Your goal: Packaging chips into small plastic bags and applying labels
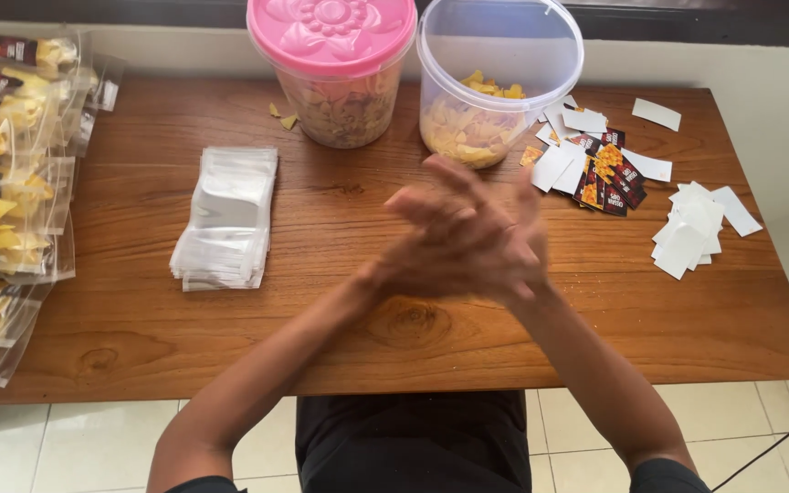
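My left hand (431,242) and my right hand (509,246) are pressed palm to palm above the middle of the wooden table (321,338); they are motion-blurred and hold nothing. Just beyond them stands an open clear tub (495,82) with yellow chips in its bottom. Beside it on the left is a second tub of chips closed with a pink lid (331,32). A stack of empty clear bags (227,219) lies to the left of my hands.
Filled, labelled chip bags (2,183) overlap along the table's left edge. Small dark printed labels and white paper slips (600,173) lie scattered at the right, with a white pile (696,228) further right. Two loose chips (283,116) lie by the pink-lidded tub.
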